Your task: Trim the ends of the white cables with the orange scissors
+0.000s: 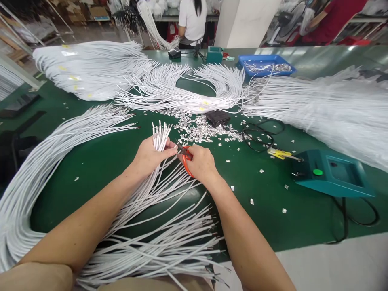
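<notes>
My left hand (151,155) is closed round a bunch of white cables (160,139), whose ends stick up above the fingers. In my right hand (203,161) is a pair of scissors (187,165) with orange handles. Their dark blades reach toward the left thumb and fingertips; what lies between the blades is too small to make out. Loose white cables (151,194) run from below the left hand toward my lap. Another cable bundle (169,246), with dark tips, lies nearest my body. Small silvery pieces (197,127) are heaped just beyond both hands.
A teal device (330,173) with a green button and yellow clip stands right, beside black cords (260,137). A black block (217,118) sits among the silvery pieces. Large cable bundles (93,70) and a blue tray (266,66) line the back. Other people (194,20) are beyond the table.
</notes>
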Tool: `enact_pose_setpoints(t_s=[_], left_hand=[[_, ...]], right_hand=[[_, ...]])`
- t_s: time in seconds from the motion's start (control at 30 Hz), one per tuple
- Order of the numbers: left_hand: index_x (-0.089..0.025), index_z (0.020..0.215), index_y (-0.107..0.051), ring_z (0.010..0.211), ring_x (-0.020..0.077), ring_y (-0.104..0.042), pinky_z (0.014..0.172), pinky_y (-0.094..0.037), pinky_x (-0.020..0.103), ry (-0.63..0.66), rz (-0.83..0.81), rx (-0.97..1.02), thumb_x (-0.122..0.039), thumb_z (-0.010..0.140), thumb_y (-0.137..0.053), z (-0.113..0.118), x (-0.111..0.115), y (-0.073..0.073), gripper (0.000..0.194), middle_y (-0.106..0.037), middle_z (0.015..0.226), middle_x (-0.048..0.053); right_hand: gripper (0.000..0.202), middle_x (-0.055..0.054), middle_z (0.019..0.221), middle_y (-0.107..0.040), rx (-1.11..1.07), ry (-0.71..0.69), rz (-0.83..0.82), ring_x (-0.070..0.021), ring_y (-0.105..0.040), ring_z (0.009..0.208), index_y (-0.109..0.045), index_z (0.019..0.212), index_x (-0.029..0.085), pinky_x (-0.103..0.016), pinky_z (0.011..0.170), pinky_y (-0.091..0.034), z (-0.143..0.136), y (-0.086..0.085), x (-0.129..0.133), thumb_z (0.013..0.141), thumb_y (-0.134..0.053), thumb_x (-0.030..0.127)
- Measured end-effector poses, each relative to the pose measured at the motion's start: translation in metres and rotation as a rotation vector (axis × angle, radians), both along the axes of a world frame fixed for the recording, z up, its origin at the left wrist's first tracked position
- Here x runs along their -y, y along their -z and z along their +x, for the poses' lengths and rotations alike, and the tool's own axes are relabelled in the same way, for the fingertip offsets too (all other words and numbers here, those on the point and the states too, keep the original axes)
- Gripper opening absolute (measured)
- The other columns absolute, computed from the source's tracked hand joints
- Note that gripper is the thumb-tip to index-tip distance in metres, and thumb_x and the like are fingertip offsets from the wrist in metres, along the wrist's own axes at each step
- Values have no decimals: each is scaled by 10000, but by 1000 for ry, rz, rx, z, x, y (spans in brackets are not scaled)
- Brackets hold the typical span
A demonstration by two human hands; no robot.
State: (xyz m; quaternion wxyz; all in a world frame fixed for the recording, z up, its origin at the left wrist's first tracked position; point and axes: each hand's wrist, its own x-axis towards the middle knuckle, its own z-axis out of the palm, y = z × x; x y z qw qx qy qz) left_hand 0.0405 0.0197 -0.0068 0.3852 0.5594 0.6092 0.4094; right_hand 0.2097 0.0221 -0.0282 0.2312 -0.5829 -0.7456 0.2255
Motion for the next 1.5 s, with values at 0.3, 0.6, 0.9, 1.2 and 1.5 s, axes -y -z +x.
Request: enact_pose_setpoints(t_s=[0.3, 0.6, 0.9, 1.2, 1.5], left_hand=[[-171, 788, -640, 742, 201, -653, 721, -481, 314, 13, -30, -122, -323, 579, -784, 6, 3, -7, 296, -724, 800, 27], [-172, 784, -658, 791, 204, -660, 746, -484, 312, 7, -14, -118, -332, 620, -779, 7, 3, -6, 259, -729, 834, 28], [-190, 815, -580, 786, 186, -683, 688, -495, 280, 320, -227, 267, -307, 719, -743, 3, 5, -6, 222, -693, 733, 0], [-232, 1121, -695, 1036, 255, -639, 951, -445, 400, 337, -226, -131, -396, 750, -698, -8, 0, -20, 406, -719, 1064, 42], [-181, 1124, -640, 820, 221, -703, 841, -530, 389, 296, -259, 18, -367, 746, -721, 5, 7, -18, 429, -740, 839, 29]], right_hand=[[239, -14, 790, -707, -1090, 175, -352, -142, -609, 729, -736, 768, 177, -285, 725, -451, -9, -13, 0, 633, -738, 373], [121, 41, 576, -594, -1222, 205, -428, -81, -473, 546, -721, 692, 167, -244, 576, -364, -12, -9, 0, 616, -736, 260], [167, 22, 606, -620, -1047, 269, -313, -129, -551, 611, -700, 700, 154, -283, 676, -441, -8, -4, -4, 651, -701, 313], [155, -13, 787, -695, -889, 293, 73, -159, -613, 768, -715, 768, 185, -292, 762, -467, -3, -7, -3, 750, -653, 326], [190, -22, 878, -722, -1141, 215, -179, -167, -632, 852, -749, 842, 197, -310, 817, -472, -4, -16, 1, 728, -694, 338]])
